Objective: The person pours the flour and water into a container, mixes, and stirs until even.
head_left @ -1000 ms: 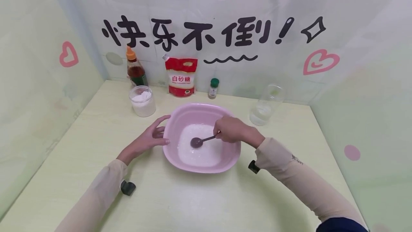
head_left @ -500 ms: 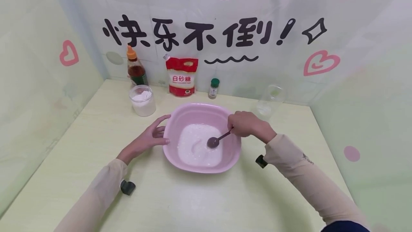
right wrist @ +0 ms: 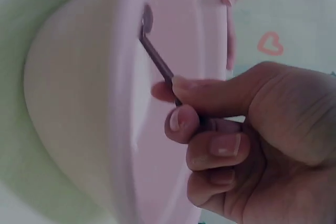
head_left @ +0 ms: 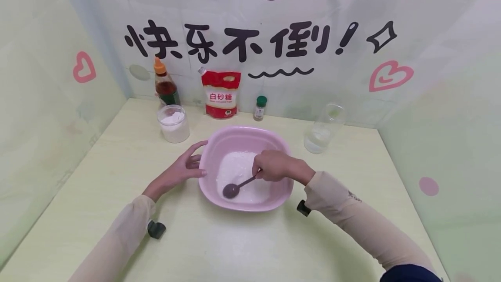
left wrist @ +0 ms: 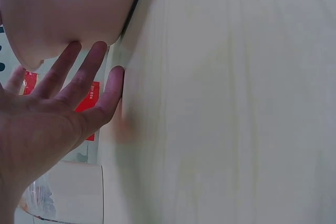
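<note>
A pink basin (head_left: 245, 132) holds white, wet-looking contents (head_left: 231, 166). My right hand (head_left: 275, 165) reaches over its right side and grips a dark spoon (head_left: 232, 191) by the handle. In the head view the spoon's bowl lies low in the basin, near the front-left of the white contents. The right wrist view shows thumb and curled fingers (right wrist: 210, 145) around the handle. At the basin's left side, my left hand (head_left: 184, 166) touches the rim and outer wall. Its fingers (left wrist: 84, 80) are spread and fairly straight in the left wrist view.
Behind the basin stand a sauce bottle (head_left: 166, 86), a jar of white powder (head_left: 174, 129), a red sugar pouch (head_left: 220, 99) and a small green-capped bottle (head_left: 260, 109). A clear cup with liquid (head_left: 317, 138) is at the back right. Walls enclose the table (head_left: 242, 247).
The spoon went right across the basin, then back left and nearer to me, still gripped in my right hand. My left hand has stayed at the rim.
</note>
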